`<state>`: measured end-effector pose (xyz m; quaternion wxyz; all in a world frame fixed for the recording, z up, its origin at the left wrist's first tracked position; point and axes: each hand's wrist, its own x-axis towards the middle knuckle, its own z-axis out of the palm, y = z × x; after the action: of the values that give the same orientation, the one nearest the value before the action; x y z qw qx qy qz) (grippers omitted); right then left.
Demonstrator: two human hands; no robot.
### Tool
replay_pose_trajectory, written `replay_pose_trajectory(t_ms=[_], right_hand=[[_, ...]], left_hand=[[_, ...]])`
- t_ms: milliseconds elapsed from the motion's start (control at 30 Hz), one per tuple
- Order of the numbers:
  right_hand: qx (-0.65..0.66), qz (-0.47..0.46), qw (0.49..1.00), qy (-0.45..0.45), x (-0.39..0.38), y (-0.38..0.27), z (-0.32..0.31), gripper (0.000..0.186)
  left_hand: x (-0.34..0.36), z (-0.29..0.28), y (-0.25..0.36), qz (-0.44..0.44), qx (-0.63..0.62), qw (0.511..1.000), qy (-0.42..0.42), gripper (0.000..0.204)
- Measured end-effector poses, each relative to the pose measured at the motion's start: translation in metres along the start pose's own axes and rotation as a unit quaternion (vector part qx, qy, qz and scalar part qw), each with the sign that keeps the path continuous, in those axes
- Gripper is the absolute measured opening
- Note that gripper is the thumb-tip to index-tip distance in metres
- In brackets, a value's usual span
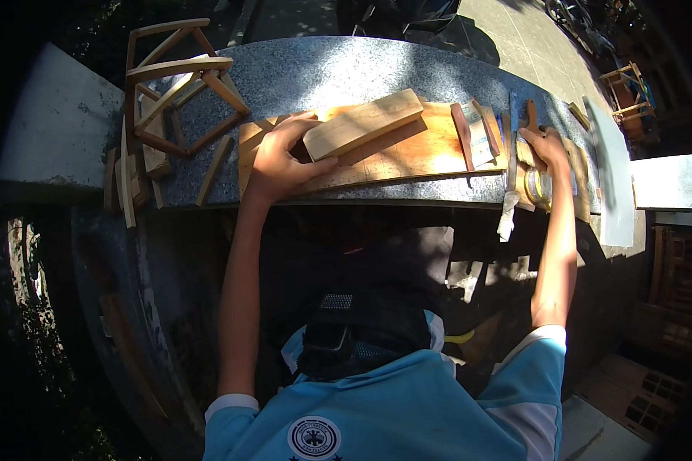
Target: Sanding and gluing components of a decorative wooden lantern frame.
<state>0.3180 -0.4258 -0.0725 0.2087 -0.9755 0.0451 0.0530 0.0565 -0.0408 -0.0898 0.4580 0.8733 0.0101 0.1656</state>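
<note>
My left hand [283, 160] is closed round the near left end of a rectangular wooden block [369, 123], thumb along the front and fingers behind. The block slants up to the right above a flat wooden board [346, 170]. At the right of the table, my right hand [547, 147] is closed at a brown wooden-handled tool [531, 114]; the tool's lower part is hidden, so its kind does not show. Just left of that hand lies a long narrow metal tool [512, 154] with a pale wrapped end [507, 219]. A round clear container [536, 184] sits below the hand.
A speckled stone table [315, 69] carries everything. At its left stands a wooden stick frame [181, 84], with loose wood strips [214, 170] beside it. A small piece with dark red wooden edges [477, 137] rests on the board's right end. A pale panel [611, 177] leans at the right edge.
</note>
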Motion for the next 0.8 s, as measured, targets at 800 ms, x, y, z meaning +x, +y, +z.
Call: replay_pose_trajectory(t_ms=[800], right_hand=[[0.227, -0.501, 0.827, -0.114, -0.187, -0.217, 0.064, 0.018]], left_hand=[[0.000, 0.003, -0.005, 0.032, 0.011, 0.999, 0.020, 0.047]])
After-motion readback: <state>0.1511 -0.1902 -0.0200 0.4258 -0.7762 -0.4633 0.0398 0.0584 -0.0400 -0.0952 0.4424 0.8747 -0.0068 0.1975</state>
